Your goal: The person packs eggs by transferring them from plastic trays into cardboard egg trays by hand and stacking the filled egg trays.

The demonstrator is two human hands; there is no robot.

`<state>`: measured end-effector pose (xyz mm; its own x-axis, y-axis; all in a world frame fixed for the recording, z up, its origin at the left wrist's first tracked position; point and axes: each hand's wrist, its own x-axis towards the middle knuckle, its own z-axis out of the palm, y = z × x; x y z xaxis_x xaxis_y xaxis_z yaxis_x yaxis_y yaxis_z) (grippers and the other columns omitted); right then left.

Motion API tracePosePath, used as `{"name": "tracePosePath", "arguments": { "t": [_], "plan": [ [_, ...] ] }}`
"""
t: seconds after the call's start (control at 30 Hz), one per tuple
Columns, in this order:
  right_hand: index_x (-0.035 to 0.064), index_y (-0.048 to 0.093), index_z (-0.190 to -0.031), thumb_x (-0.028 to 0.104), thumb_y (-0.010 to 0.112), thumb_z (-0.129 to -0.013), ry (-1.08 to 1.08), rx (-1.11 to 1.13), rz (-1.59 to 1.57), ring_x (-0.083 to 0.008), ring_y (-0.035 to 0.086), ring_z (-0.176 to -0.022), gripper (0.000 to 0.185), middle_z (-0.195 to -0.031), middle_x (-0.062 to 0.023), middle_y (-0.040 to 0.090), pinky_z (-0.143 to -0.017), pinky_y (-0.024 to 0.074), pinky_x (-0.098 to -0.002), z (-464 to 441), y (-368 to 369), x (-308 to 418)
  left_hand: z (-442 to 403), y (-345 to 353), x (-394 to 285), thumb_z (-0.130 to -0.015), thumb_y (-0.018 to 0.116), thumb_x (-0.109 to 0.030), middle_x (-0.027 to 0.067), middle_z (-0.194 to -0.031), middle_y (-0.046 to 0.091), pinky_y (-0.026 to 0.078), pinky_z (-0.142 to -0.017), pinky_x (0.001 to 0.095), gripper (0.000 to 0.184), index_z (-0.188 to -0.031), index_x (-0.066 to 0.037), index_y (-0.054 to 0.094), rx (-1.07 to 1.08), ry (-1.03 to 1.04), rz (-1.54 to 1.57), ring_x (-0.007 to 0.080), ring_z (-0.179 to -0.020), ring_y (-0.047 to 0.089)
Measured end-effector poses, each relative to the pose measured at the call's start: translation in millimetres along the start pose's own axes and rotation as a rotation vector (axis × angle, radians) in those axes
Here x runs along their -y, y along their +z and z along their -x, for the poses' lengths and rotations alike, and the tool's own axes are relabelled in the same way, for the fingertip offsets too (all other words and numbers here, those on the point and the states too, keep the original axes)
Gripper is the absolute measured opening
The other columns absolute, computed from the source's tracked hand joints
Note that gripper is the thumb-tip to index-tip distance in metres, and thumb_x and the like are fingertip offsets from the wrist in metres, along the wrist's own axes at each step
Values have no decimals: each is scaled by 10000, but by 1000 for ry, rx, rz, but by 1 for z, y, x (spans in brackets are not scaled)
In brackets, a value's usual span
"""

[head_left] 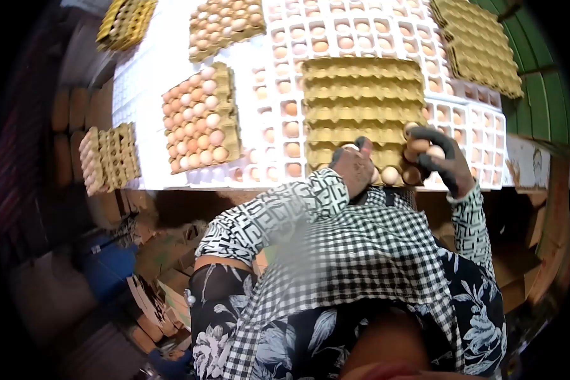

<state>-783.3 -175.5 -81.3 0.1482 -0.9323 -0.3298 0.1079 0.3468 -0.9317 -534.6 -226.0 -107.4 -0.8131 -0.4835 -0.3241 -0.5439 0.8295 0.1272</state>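
Nearest to the camera is the person's own clothing: dark floral cloth (481,310) and a black-and-white checked apron (373,253). Beyond it come two patterned sleeves (269,212), reaching forward to the work.

Along the near edge of a brown egg tray (361,104) are both hands. The right hand (442,158) is at the near right corner, its fingers curved and closed around several eggs (436,152); so this grip is full. From it, the tray lies directly to the left and forward, with its ridges running across, from left to right. The left hand (354,170) is over the middle of the near edge, beside one pale egg, but I cannot tell if the fingers grip it, because the hand covers this place. Between the two hands a few more eggs sit at the near edge, with the right hand nearer to the tray's corner.

Around and behind this tray are white trays (440,115) filled with eggs. To the left, an egg-filled brown tray (195,120) stands apart. Farther away are another loaded tray (225,28) and, at right, brown trays (478,47) beside green slats (538,104).
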Motion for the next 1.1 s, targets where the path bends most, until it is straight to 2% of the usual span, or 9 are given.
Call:
{"name": "tracePosePath", "arguments": {
  "t": [0.17,0.2,0.3,0.5,0.57,0.7,0.83,0.93,1.1],
  "plan": [
    [182,636,-1009,201,734,-737,-162,38,1393,-319,614,-995,290,-1315,-158,485,-654,574,-404,14,60,-6,7,-25,30,-785,720,-387,193,-1226,485,552,-719,416,350,-969,-94,669,153,-9,250,320,-882,666],
    [154,610,-969,156,660,-769,-196,22,1541,-315,605,-923,206,-1334,-159,455,-609,564,-389,15,71,-22,10,-26,41,-734,723,-574,274,-1290,494,559,-775,412,573,-1064,-107,702,127,-40,407,326,-942,669],
    [155,612,-979,157,612,-798,-255,-7,1596,-310,601,-912,181,-1325,-183,467,-610,560,-384,9,76,-24,19,-18,63,-716,748,-523,249,-1178,587,529,-882,433,583,-1130,-118,686,-40,-49,687,373,-995,642],
    [109,680,-1031,216,834,-591,-180,-51,925,-334,602,-1126,478,-1280,-163,552,-858,550,-407,3,56,24,48,-29,157,-696,800,-267,143,-1137,553,485,-904,385,501,-1122,-36,675,-642,-407,1348,249,-1030,571],
    [15,665,-1086,241,832,-657,-187,-127,757,-305,593,-1160,512,-1314,-179,544,-984,470,-380,-28,61,48,42,-39,228,-705,805,-285,139,-1109,595,493,-887,383,494,-1111,-38,669,-765,-516,881,262,-1008,582],
    [-32,636,-1149,271,759,-800,-183,-267,432,-209,594,-1083,478,-1185,-153,631,-947,479,-374,-154,113,84,-13,-43,348,-715,808,-345,113,-1039,684,509,-891,394,491,-1097,-79,652,-421,-571,458,317,-1003,624],
    [27,642,-1154,291,706,-878,-49,-318,-156,-86,609,-734,388,-945,-60,653,-646,533,-264,-284,165,85,-59,-18,401,-755,739,-458,181,-1109,660,490,-948,413,610,-1203,-72,590,59,-525,120,329,-1071,622],
    [80,629,-1198,274,725,-864,-101,-339,-200,-40,574,-640,398,-784,13,600,-514,486,-214,-349,207,83,-39,-51,420,-782,732,-350,171,-1022,692,526,-859,392,458,-1116,-49,646,-340,-358,458,305,-961,663],
    [81,614,-1158,252,737,-794,-320,-595,459,-314,638,-975,421,-999,-154,667,-884,507,-392,-420,265,20,5,-78,475,-851,709,-178,50,-847,688,494,-614,212,219,-973,2,688,-734,-561,1467,60,-709,586]
  ]
}}
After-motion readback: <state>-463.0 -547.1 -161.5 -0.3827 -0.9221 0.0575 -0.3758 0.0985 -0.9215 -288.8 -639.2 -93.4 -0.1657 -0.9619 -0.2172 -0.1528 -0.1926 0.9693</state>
